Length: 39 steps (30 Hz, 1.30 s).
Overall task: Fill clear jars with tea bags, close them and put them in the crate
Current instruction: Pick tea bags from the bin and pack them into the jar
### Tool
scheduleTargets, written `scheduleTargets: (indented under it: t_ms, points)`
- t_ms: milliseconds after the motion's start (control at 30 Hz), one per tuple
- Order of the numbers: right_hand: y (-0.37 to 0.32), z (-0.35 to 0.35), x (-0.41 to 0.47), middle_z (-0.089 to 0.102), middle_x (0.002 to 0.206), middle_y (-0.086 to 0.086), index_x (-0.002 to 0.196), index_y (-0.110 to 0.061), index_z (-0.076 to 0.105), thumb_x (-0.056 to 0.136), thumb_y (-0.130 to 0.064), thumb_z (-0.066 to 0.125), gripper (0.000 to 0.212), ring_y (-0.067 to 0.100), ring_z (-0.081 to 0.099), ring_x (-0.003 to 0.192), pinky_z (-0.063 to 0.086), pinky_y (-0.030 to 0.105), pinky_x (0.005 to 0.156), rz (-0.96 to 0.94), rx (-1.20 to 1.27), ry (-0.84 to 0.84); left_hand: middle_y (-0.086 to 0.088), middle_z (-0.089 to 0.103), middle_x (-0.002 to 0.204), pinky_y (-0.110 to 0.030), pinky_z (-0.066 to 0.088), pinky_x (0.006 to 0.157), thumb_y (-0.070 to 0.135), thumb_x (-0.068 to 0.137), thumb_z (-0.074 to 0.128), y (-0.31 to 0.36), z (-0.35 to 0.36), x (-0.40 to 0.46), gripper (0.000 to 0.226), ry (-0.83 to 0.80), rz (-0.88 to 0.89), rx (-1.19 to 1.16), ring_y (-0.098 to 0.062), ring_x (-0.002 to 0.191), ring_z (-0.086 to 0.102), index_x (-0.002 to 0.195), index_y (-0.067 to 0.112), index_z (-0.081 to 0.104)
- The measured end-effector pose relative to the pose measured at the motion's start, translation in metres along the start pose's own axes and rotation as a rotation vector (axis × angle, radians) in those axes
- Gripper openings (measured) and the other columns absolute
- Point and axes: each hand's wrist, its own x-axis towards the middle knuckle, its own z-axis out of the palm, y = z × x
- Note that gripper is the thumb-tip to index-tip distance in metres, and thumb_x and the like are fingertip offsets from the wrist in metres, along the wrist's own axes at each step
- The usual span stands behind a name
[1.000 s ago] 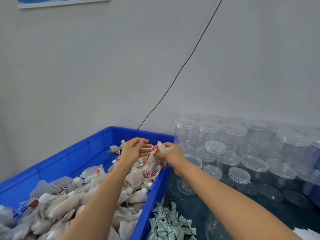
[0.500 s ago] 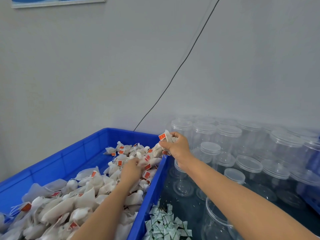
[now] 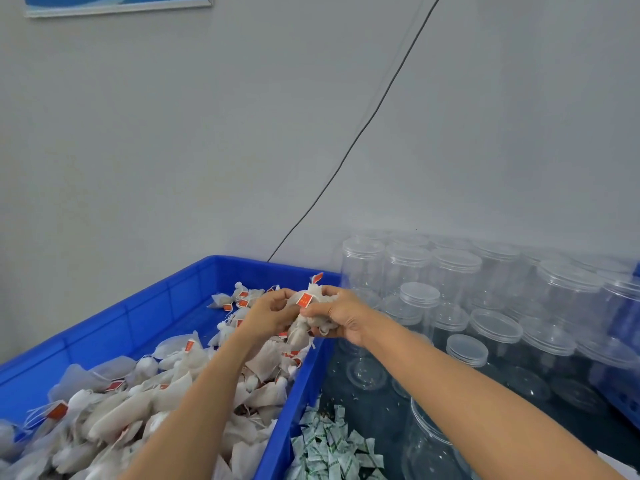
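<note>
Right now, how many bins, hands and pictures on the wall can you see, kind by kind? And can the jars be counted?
Blue bin of tea bags: 1
Hands gripping a bunch of tea bags: 2, left hand and right hand
Picture on the wall: 1
Total: 4
Clear jars: too many, overlapping and see-through, to count.

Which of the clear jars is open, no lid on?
The jar nearest the camera, at the bottom edge beside the green-and-white sachets. Its mouth is bare; the jars at the wall wear lids.
</note>
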Motion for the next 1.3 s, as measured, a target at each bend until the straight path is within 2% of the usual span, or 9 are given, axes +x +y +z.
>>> scheduleTargets:
  t_ms: [100, 200, 333, 567, 700, 800, 933, 1067, 1300]
  points:
    - [0.003, -0.001, 0.006, 0.066, 0.093, 0.008, 0.111, -0.018, 0.059, 0.078, -0.009, 0.077, 0.039, 0.017, 0.062, 0.068, 0.059, 0.027, 0.058, -0.003, -0.004, 0.118, -0.01, 0.065, 0.117, -0.034, 0.058, 0.084, 0.015, 0.092, 0.064, 0.002, -0.023, 0.003, 0.025, -0.085, -0.193, 0.023, -0.023, 0.104, 0.066, 0.116, 0.013, 0.059]
    - [0.004, -0.003, 0.011, 0.065, 0.1, 0.01, 0.119, -0.016, 0.056, 0.079, -0.009, 0.076, 0.045, 0.017, 0.061, 0.069, 0.06, 0.029, 0.065, -0.012, 0.007, 0.22, -0.006, 0.061, 0.119, -0.026, 0.053, 0.074, 0.017, 0.091, 0.067, -0.002, -0.038, 0.006, 0.022, -0.04, -0.282, 0.53, -0.021, 0.104, 0.061, 0.111, 0.012, 0.061]
    - [0.007, -0.005, 0.008, 0.063, 0.108, 0.01, 0.118, -0.017, 0.055, 0.079, -0.008, 0.075, 0.045, 0.02, 0.065, 0.081, 0.06, 0.036, 0.077, -0.017, 0.037, 0.27, -0.002, 0.06, 0.126, -0.027, 0.051, 0.086, 0.028, 0.086, 0.073, -0.013, -0.032, 0.004, 0.039, -0.22, -0.411, 0.876, -0.019, 0.106, 0.058, 0.122, 0.015, 0.064]
    - [0.006, -0.014, -0.007, 0.062, 0.114, 0.01, 0.12, -0.017, 0.055, 0.08, -0.008, 0.074, 0.045, 0.026, 0.065, 0.098, 0.059, 0.039, 0.082, -0.016, 0.037, 0.258, 0.006, 0.065, 0.105, -0.023, 0.045, 0.077, 0.032, 0.085, 0.072, -0.016, -0.024, 0.005, 0.016, -0.097, -0.345, 1.112, -0.012, 0.097, 0.06, 0.097, 0.026, 0.064]
    - [0.002, -0.022, -0.018, 0.063, 0.109, 0.011, 0.118, -0.017, 0.056, 0.079, -0.008, 0.074, 0.044, 0.021, 0.064, 0.086, 0.06, 0.034, 0.078, -0.023, 0.057, 0.238, 0.005, 0.053, 0.074, -0.024, 0.038, 0.059, 0.032, 0.09, 0.064, -0.01, -0.019, 0.007, 0.023, 0.184, -0.226, 0.969, -0.01, 0.069, 0.051, 0.076, 0.021, 0.049]
    - [-0.004, -0.031, -0.029, 0.063, 0.104, 0.012, 0.118, -0.016, 0.055, 0.079, -0.006, 0.074, 0.044, 0.016, 0.058, 0.07, 0.057, 0.026, 0.063, -0.036, 0.068, 0.223, 0.001, 0.047, 0.067, -0.032, 0.044, 0.064, 0.027, 0.092, 0.062, 0.001, -0.004, 0.013, 0.031, 0.274, -0.19, 0.699, -0.011, 0.061, 0.044, 0.07, 0.015, 0.044]
    - [-0.011, -0.054, -0.049, 0.062, 0.103, 0.018, 0.122, -0.009, 0.055, 0.077, -0.004, 0.075, 0.049, 0.016, 0.054, 0.064, 0.054, 0.03, 0.067, -0.079, 0.076, 0.223, 0.001, 0.056, 0.079, -0.022, 0.038, 0.059, 0.031, 0.086, 0.071, 0.024, 0.029, 0.016, 0.027, 0.26, -0.128, 0.535, -0.01, 0.069, 0.05, 0.078, 0.021, 0.048]
    - [-0.018, -0.084, -0.082, 0.062, 0.091, 0.015, 0.114, -0.01, 0.055, 0.077, -0.002, 0.075, 0.042, 0.019, 0.055, 0.058, 0.051, 0.025, 0.051, -0.145, 0.068, 0.218, 0.004, 0.064, 0.086, -0.023, 0.044, 0.059, 0.027, 0.082, 0.076, 0.042, 0.068, 0.0, 0.026, 0.222, -0.023, 0.253, -0.012, 0.078, 0.061, 0.095, 0.02, 0.054]
    - [-0.01, -0.138, -0.14, 0.068, 0.087, 0.01, 0.106, -0.012, 0.061, 0.075, 0.003, 0.076, 0.037, 0.011, 0.066, 0.064, 0.058, 0.031, 0.055, -0.316, -0.207, 0.256, -0.009, 0.073, 0.095, -0.046, 0.055, 0.086, 0.028, 0.078, 0.081, 0.05, 0.13, -0.028, 0.033, 0.063, 0.027, 0.233, -0.025, 0.09, 0.07, 0.098, 0.008, 0.065]
